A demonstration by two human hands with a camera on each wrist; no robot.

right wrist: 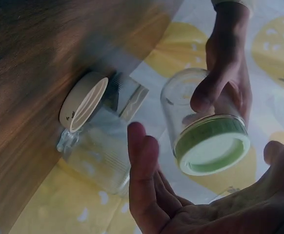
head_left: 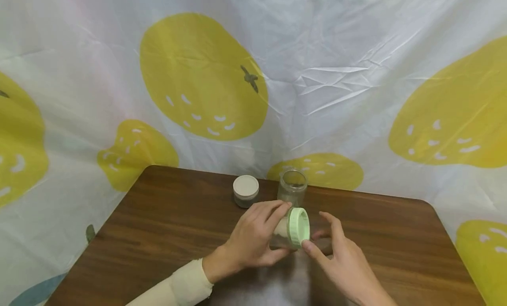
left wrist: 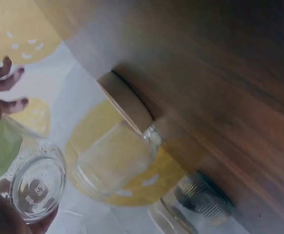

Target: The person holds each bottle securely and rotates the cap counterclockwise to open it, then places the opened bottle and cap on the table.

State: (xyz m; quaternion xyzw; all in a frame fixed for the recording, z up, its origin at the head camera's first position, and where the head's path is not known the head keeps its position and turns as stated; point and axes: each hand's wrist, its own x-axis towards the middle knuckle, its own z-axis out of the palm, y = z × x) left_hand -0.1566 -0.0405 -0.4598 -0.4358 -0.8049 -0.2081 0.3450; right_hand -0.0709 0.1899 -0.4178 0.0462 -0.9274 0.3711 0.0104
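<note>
My left hand [head_left: 253, 235] grips a clear glass jar [right wrist: 177, 100] around its side, tilted so that its pale green screw lid [head_left: 294, 229] faces right. The lid sits on the jar's mouth, and no contents show through the glass. Beside the lid is my right hand [head_left: 346, 262], its fingers spread and bent a little. In the right wrist view a gap shows between those fingers and the lid. The jar's round base [left wrist: 38, 187] appears in the left wrist view.
Behind the hands stand an uncovered glass jar [head_left: 292, 185] and a small jar with a white lid [head_left: 246, 189]. A loose beige lid [right wrist: 83, 101] rests on the brown wooden table [head_left: 182, 209]. A lemon-print curtain [head_left: 336, 77] hangs along the table's back edge.
</note>
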